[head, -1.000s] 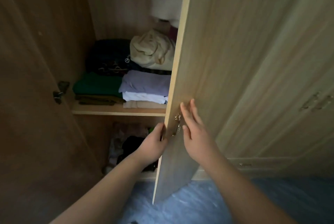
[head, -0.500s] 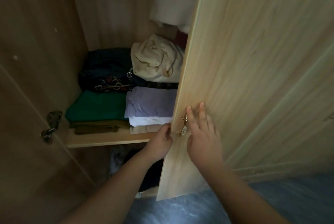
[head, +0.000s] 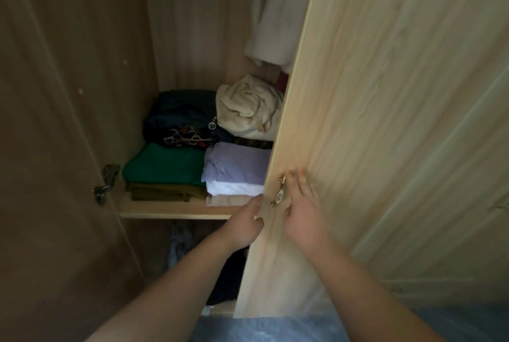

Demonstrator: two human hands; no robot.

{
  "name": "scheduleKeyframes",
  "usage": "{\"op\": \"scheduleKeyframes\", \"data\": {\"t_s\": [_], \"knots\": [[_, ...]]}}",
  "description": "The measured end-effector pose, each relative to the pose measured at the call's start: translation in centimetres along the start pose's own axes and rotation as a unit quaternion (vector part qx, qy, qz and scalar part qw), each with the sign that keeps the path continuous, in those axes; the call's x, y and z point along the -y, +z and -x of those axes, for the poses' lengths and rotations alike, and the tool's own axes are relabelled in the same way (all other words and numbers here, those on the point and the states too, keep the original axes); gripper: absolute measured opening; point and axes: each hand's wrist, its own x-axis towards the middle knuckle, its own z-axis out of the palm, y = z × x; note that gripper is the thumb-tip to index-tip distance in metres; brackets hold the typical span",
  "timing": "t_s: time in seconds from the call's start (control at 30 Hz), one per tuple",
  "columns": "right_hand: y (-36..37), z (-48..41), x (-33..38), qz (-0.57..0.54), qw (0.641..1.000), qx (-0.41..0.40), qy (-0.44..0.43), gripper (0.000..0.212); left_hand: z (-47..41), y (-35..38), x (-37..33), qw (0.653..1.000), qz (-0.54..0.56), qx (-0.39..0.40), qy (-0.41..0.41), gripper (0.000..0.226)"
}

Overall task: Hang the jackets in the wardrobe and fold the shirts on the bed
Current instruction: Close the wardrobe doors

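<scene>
The light wooden wardrobe door (head: 380, 121) stands partly open. My left hand (head: 242, 227) grips its free edge just below the shelf, with the fingers hidden behind the panel. Fingers straight, my right hand (head: 301, 212) presses flat on the door's front beside the small gold and white handle (head: 279, 192). A pale jacket (head: 275, 16) hangs inside at the top, half hidden by the door. Folded clothes lie on the shelf (head: 170, 210): a green top (head: 165, 166), a lilac shirt (head: 237, 165), a dark garment (head: 181, 118) and a cream bundle (head: 248, 110).
The other door (head: 55, 148) stands open on the left with a metal hinge (head: 106, 183) at shelf height. More clothes (head: 181, 242) lie in the dark compartment under the shelf. Blue floor (head: 275, 328) shows below the door.
The view has come closer to the shelf and the door edge has shifted slightly right. Both hands stay on the door near the handle.
</scene>
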Motion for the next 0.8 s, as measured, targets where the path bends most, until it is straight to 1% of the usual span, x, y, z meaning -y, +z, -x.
{"op": "scheduleKeyframes", "data": {"t_s": [0.07,0.13,0.2,0.27,0.37,0.5,0.53,0.63,0.7,0.8], "knots": [[-0.2,2.2,0.4,0.020,0.999,0.018,-0.025,0.076,3.5,-0.1,0.1,0.999,-0.033,-0.027,-0.011,0.052],[-0.1,5.6,1.4,0.014,0.998,0.044,-0.050,0.064,8.1,-0.2,0.6,0.995,-0.074,-0.053,-0.028,0.055],[0.2,9.5,2.6,-0.023,0.995,0.077,-0.066,0.055,13.5,-0.3,1.2,0.990,-0.109,-0.073,-0.053,0.056],[0.4,13.2,4.3,-0.075,0.988,0.104,-0.084,0.051,19.3,-0.2,1.8,0.986,-0.111,-0.093,-0.087,0.053],[0.5,17.4,7.9,-0.124,0.975,0.120,-0.142,0.049,28.2,-0.3,2.1,0.973,-0.122,-0.145,-0.134,0.049],[0.3,20.8,13.9,-0.169,0.950,0.183,-0.188,0.048,38.7,-2.4,1.8,0.941,-0.149,-0.235,-0.195,0.052],[0.4,21.3,15.5,-0.180,0.944,0.189,-0.203,0.048,40.9,-3.2,1.8,0.931,-0.145,-0.259,-0.210,0.052],[0.7,22.8,19.9,-0.203,0.930,0.184,-0.246,0.051,46.4,-5.9,1.7,0.902,-0.122,-0.341,-0.234,0.041],[1.0,23.5,22.6,-0.206,0.923,0.184,-0.268,0.053,49.0,-8.2,1.0,0.887,-0.144,-0.366,-0.241,0.041],[1.4,24.0,26.6,-0.175,0.916,0.171,-0.318,0.056,51.0,-12.5,-0.4,0.869,-0.213,-0.376,-0.243,0.044]]}}
